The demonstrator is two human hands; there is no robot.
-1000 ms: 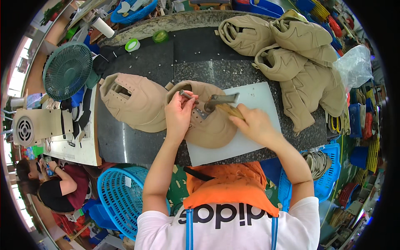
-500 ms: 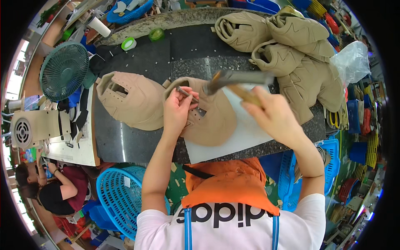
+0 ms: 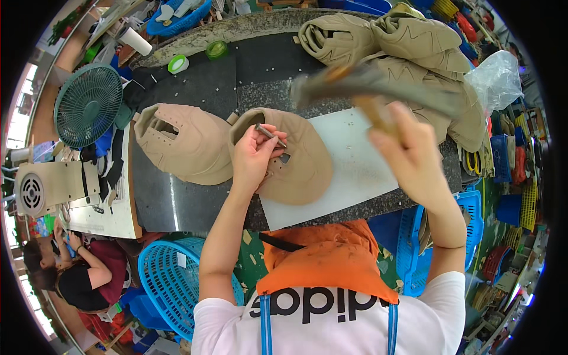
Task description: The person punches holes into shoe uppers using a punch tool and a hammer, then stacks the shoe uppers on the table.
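A: How far along does the punching look?

B: Partway, I'd judge. On the dark surface [image 3: 195,204] one tan shoe upper [image 3: 299,163] lies on the white cutting board [image 3: 349,171], near the middle, with a small dark hole beside the punch tip. A second upper [image 3: 186,142] lies just left of it, off the board. The far-right pile of tan uppers [image 3: 402,44] is large; I can't tell whether those are finished or waiting.

A: And the hands?

B: The left hand [image 3: 253,158] pinches a thin metal punch [image 3: 269,135] between its fingertips, tilted, tip on the upper. The right hand [image 3: 414,154] has its grip wrapped tight round the handle of a hammer [image 3: 367,86], raised and blurred above the board.

A: Containers?

B: Largest first: a blue mesh basket [image 3: 171,284] on the near left, its contents hidden; a blue crate [image 3: 467,204] on the right under the surface, contents unclear; a blue tray [image 3: 180,18] far left holding pale bits.
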